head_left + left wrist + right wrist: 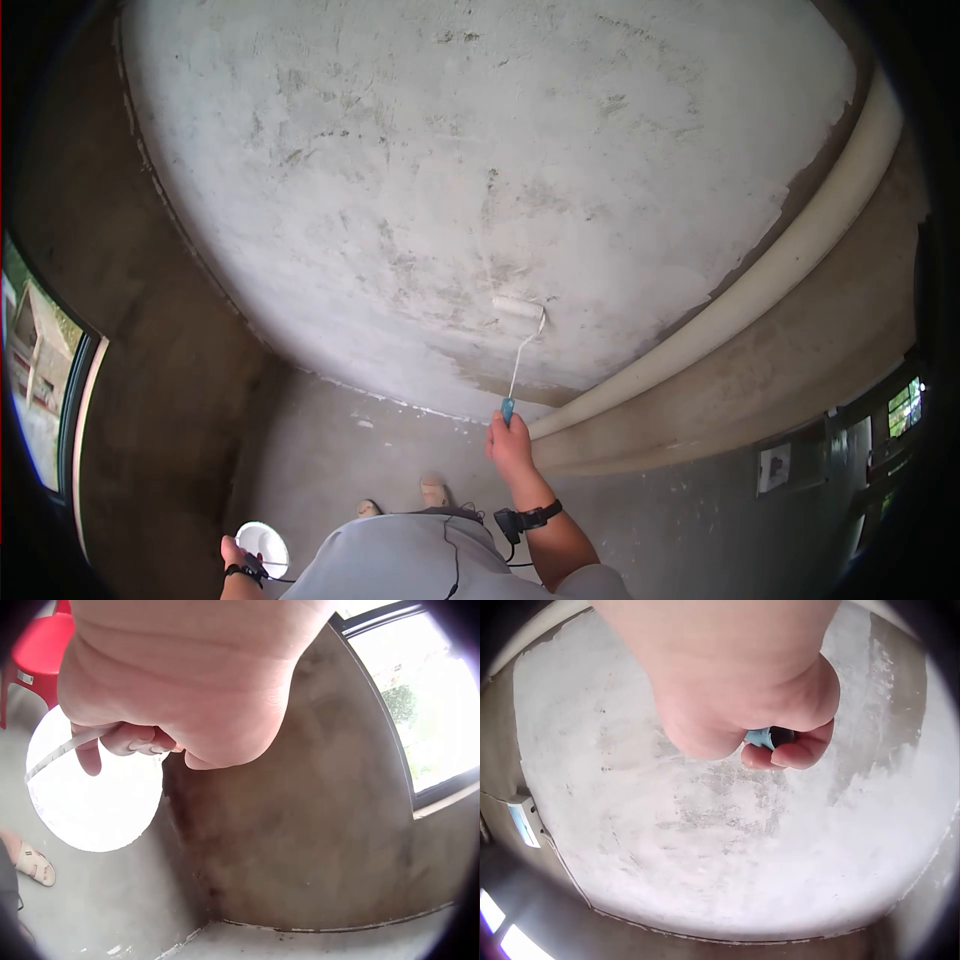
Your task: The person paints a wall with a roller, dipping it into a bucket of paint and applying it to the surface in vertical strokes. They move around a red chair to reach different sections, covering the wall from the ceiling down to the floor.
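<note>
The right hand (510, 447) grips the blue handle (508, 408) of a paint roller, and in the right wrist view the right hand (757, 705) has its fingers curled round the handle end (760, 738). The white roller sleeve (518, 307) lies against the patchy white wall (400, 180). Low at the left, the left hand (233, 552) holds a white bucket (279, 545). In the left wrist view the fingers of the left hand (180, 682) curl round the handle strap (60, 752) of the bucket (97, 802); its contents cannot be made out.
A thick pale pipe (740, 300) runs along the wall's right side. At the left are a brown wall (160, 400) and a window (45, 370). Sandalled feet (433, 492) stand on the grey floor (330, 440). A red chair (45, 649) shows in the left wrist view.
</note>
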A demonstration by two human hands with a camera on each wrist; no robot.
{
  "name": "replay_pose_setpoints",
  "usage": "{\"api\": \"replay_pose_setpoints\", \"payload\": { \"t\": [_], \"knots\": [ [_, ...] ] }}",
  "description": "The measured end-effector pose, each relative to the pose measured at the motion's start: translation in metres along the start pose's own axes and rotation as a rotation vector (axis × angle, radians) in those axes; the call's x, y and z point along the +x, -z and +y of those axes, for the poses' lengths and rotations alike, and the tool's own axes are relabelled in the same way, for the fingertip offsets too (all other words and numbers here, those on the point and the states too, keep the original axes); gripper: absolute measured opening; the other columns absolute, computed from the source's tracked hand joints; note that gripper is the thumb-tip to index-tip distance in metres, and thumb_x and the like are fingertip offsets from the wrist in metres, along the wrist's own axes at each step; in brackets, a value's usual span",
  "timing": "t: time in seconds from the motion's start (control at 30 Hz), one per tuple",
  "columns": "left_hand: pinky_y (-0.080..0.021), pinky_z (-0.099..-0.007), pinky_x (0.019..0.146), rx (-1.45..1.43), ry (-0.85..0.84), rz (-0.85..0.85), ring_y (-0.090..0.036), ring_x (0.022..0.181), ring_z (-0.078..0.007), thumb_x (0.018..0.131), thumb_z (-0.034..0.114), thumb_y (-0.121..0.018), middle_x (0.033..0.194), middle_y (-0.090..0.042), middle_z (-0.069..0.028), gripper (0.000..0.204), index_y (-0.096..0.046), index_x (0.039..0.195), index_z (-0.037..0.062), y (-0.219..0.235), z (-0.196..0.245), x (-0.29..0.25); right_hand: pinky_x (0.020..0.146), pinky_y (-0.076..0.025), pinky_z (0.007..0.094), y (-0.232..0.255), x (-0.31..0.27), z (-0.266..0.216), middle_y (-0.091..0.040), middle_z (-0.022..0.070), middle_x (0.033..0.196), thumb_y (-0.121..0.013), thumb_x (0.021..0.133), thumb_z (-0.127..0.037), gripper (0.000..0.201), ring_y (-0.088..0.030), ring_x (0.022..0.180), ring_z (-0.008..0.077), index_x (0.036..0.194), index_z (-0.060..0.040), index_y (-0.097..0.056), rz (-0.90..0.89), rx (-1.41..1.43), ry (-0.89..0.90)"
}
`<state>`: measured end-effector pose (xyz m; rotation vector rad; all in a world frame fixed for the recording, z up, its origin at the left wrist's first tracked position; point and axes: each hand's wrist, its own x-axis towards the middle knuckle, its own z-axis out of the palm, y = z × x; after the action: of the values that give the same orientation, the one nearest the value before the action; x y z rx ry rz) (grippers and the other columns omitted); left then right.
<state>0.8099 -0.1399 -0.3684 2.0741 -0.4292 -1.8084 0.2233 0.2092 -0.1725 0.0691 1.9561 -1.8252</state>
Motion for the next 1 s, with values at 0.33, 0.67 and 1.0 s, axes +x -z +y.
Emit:
{"api": "replay_pose_setpoints", "payload": {
  "t": [0.33, 0.67, 1.0],
  "knots": [
    [-0.038, -0.0437, 0.09, -0.15, -0.043, 0.126, -0.046, 0.103, -0.0201, 0.083, 0.05, -0.041, 0.112, -0.051, -0.0033, 0.046, -0.053, 0.113, 0.0166, 0.017, -0.007, -0.047, 0.039, -0.035, 0.0302, -0.009, 0.023, 0.066, -0.047, 0.0037, 0.062, -0.049, 0.098, -0.025, 0.026, -0.044, 0.042, 0.0145, 0.081, -0.0061, -0.044, -0.039, 0.068, -0.17],
    [-0.04, -0.043, 0.076, -0.405, -0.068, 0.28, -0.033, 0.048, -0.0158, 0.077, 0.042, -0.05, 0.055, -0.031, 0.001, 0.03, -0.039, 0.067, 0.0166, 0.026, -0.031, -0.076, 0.047, -0.037, 0.0299, -0.001, 0.046, 0.087, -0.047, -0.0007, 0.066, -0.058, 0.09, -0.015, 0.012, -0.044, 0.052, 0.0101, 0.085, -0.011, -0.048, -0.176, 0.576, -0.533],
    [-0.042, -0.0414, 0.071, -0.443, -0.037, 0.34, -0.035, 0.049, -0.0143, 0.074, 0.039, -0.053, 0.057, -0.034, 0.0015, 0.03, -0.036, 0.067, 0.0157, 0.044, -0.053, -0.068, 0.044, -0.031, 0.0282, -0.025, 0.011, 0.047, -0.039, -0.0034, 0.06, -0.055, 0.092, -0.016, 0.015, -0.035, 0.047, 0.0088, 0.083, -0.0133, -0.043, -0.128, 0.463, -0.343]
  ]
}}
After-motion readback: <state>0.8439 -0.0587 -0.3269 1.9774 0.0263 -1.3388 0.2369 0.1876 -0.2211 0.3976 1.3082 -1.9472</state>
